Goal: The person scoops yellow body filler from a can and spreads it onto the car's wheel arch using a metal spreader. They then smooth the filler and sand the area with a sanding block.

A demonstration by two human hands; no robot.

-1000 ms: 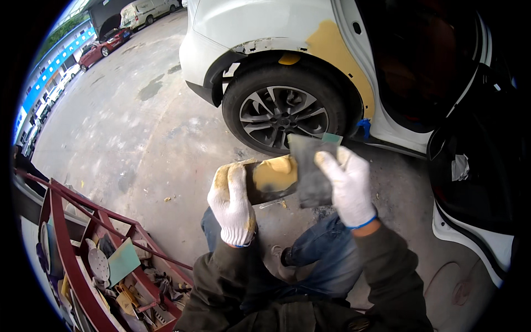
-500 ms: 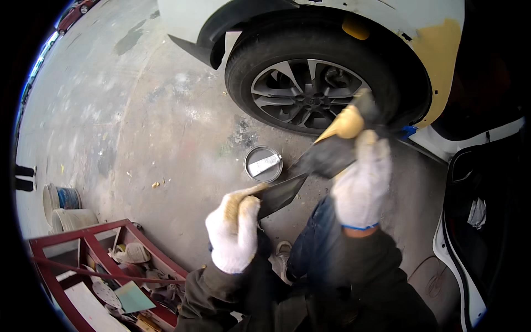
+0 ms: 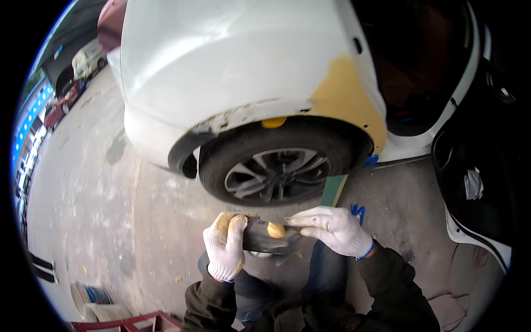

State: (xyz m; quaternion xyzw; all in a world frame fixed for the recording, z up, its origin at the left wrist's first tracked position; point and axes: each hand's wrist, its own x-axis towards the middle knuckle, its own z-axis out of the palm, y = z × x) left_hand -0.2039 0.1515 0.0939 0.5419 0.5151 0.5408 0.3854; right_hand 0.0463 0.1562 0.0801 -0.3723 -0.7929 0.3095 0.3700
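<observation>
My left hand (image 3: 224,248), in a white glove stained yellowish, grips the left end of a dark board (image 3: 257,239). A rounded lump of yellow paste (image 3: 276,229) sits on the board. My gloved right hand (image 3: 341,235) pinches a thin spreader (image 3: 294,222) held nearly flat over the board's right end, beside the paste. Beyond them stands a white car (image 3: 232,61) with a yellow patch (image 3: 343,97) behind the open rear door, a chipped wheel-arch edge (image 3: 227,118) and a dark tyre (image 3: 215,171). My knees are below the board.
A green sheet (image 3: 333,191) and blue tape (image 3: 358,214) are beside the wheel. The open door (image 3: 470,155) fills the right. Buckets (image 3: 87,300) and a red metal rack (image 3: 138,325) lie lower left, a hose (image 3: 453,276) lower right. Parked vehicles (image 3: 63,113) stand upper left.
The view has tilted up to show more of the car. My right hand has turned and lowered the spreader nearly flat over the board, where the paste now shows as a compact lump.
</observation>
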